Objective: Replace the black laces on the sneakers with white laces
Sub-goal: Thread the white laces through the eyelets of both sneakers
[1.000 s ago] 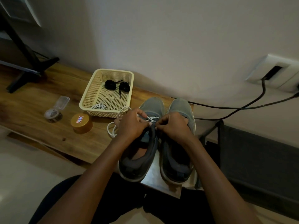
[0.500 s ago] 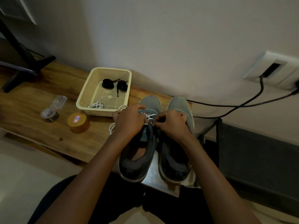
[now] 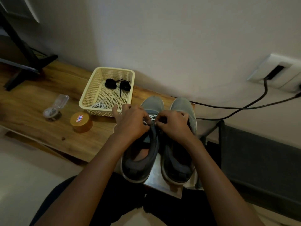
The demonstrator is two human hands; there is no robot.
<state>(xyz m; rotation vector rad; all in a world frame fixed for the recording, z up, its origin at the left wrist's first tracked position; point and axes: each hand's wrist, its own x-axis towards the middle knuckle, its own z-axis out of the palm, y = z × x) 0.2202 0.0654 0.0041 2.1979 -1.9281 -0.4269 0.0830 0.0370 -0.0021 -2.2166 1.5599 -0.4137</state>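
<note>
Head view: your left hand (image 3: 132,123) and right hand (image 3: 175,126), fingers curled, pinch the white lace (image 3: 152,117) over the left of two grey sneakers (image 3: 138,168) at the end of the wooden bench (image 3: 40,121). Behind-left, a basket (image 3: 91,98) holds coiled black laces (image 3: 110,83) and a bundled white lace (image 3: 98,105). Your knuckles hide the eyelets.

Sneakers (image 3: 182,106) are grey, threaded lace (image 3: 152,117) white, coiled laces (image 3: 111,83) black, perforated basket (image 3: 91,94) cream.

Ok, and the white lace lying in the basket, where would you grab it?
Probably pinch the white lace across its bundled loops, coming down from above: it lies flat in the near left corner of the basket, whose walls block a sideways reach.
</note>
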